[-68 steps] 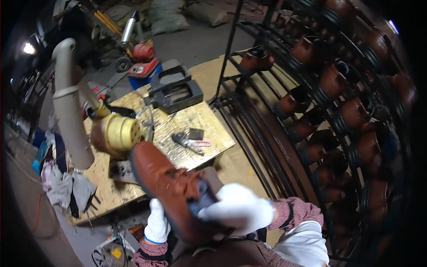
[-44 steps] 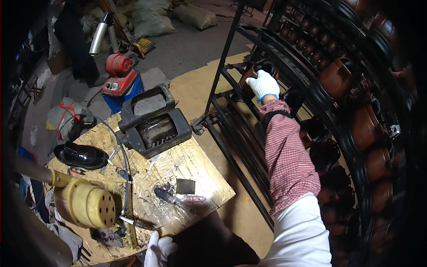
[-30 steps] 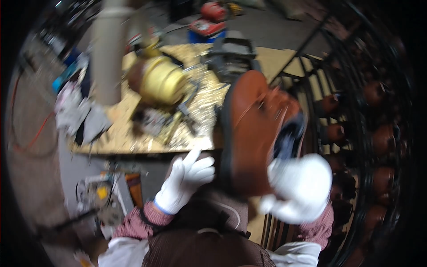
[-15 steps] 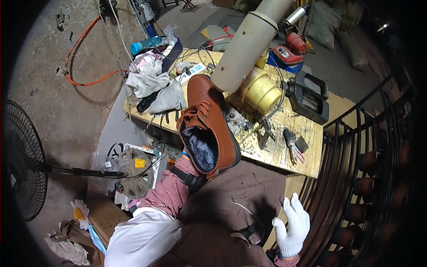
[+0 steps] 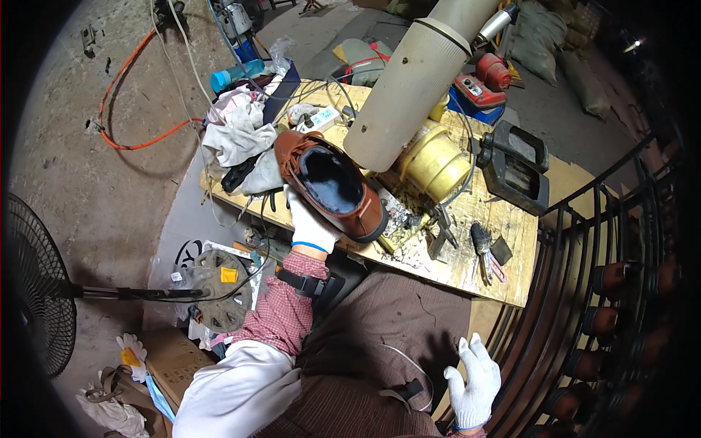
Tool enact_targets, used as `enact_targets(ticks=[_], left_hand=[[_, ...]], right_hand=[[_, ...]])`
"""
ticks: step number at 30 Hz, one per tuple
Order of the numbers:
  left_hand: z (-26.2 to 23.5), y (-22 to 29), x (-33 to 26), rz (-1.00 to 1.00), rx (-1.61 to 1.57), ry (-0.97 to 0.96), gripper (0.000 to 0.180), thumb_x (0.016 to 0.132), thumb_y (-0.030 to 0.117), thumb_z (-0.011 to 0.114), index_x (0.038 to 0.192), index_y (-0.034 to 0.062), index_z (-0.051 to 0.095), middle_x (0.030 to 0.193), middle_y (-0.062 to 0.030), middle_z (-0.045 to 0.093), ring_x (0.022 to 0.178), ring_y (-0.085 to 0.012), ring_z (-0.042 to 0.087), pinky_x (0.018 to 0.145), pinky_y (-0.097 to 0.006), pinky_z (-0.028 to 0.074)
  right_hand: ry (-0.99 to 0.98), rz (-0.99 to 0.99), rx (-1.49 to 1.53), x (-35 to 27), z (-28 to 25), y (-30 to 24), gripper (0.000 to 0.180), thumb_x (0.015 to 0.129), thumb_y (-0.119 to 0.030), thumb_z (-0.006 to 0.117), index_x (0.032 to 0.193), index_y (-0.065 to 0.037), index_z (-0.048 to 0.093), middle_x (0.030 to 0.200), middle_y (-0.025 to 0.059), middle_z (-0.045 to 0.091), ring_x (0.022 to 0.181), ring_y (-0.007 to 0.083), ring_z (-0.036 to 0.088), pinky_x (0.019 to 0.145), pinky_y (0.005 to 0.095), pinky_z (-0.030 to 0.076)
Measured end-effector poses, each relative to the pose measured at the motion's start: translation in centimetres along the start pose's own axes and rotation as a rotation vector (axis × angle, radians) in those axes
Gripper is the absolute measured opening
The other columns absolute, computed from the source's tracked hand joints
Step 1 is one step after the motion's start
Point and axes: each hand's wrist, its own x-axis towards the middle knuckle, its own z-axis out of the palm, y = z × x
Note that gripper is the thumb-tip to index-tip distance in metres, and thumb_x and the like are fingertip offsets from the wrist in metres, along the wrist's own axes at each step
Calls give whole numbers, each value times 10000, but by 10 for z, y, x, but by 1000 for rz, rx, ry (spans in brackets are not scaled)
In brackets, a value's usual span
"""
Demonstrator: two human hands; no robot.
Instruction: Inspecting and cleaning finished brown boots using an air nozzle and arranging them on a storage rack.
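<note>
My left hand (image 5: pixel 309 223), in a white glove, grips a brown leather shoe (image 5: pixel 332 182) by its side, with the dark inside facing up. It hangs over the near edge of a low wooden worktable (image 5: pixel 504 226). My right hand (image 5: pixel 475 383), also gloved, is spread with nothing in it at my right knee, close to the metal rack. A wide pale duct (image 5: pixel 416 80) and a yellow motor housing (image 5: pixel 431 160) stand just beyond the shoe.
Rags (image 5: pixel 237 135), cables, brushes (image 5: pixel 482 244) and a black vice-like tool (image 5: pixel 515 168) lie on the table. A black metal rack (image 5: pixel 613 285) with brown shoes stands at the right. A fan (image 5: pixel 36 292) and a cardboard box (image 5: pixel 171 361) are on the floor to the left.
The view swung from the rack to the worktable. The shoe passed to my left hand and came down toward the table edge. My right hand let go and dropped to my knee.
</note>
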Motion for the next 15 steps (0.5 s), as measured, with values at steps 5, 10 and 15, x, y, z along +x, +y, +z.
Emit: enact_targets(ticks=[5, 10, 15], left_hand=[[12, 18, -8, 157, -68, -59, 730, 1022, 710, 331, 1521, 200, 482, 1545, -84, 511, 1378, -346, 508, 1164, -509, 416], [15, 29, -20, 239, -64, -5, 751, 1032, 712, 325, 1570, 197, 422, 1589, -93, 459, 1416, -357, 467, 1204, -522, 366], [-14, 51, -62, 310, 9, -216, 778, 1034, 725, 317, 1590, 186, 391, 1595, -77, 439, 1426, -330, 445, 1219, -498, 343]], right_hand=[[-24, -55, -27, 5, 3, -1, 586, 716, -164, 829, 1277, -50, 707, 1350, 225, 660, 1114, 375, 669, 942, 431, 511], [-42, -70, -11, 3, 7, -1, 573, 723, -173, 830, 1271, -56, 713, 1347, 225, 661, 1104, 373, 673, 937, 427, 514], [1, -122, 5, -2, 12, -4, 565, 717, -172, 829, 1259, -53, 720, 1329, 227, 671, 1091, 380, 681, 930, 430, 525]])
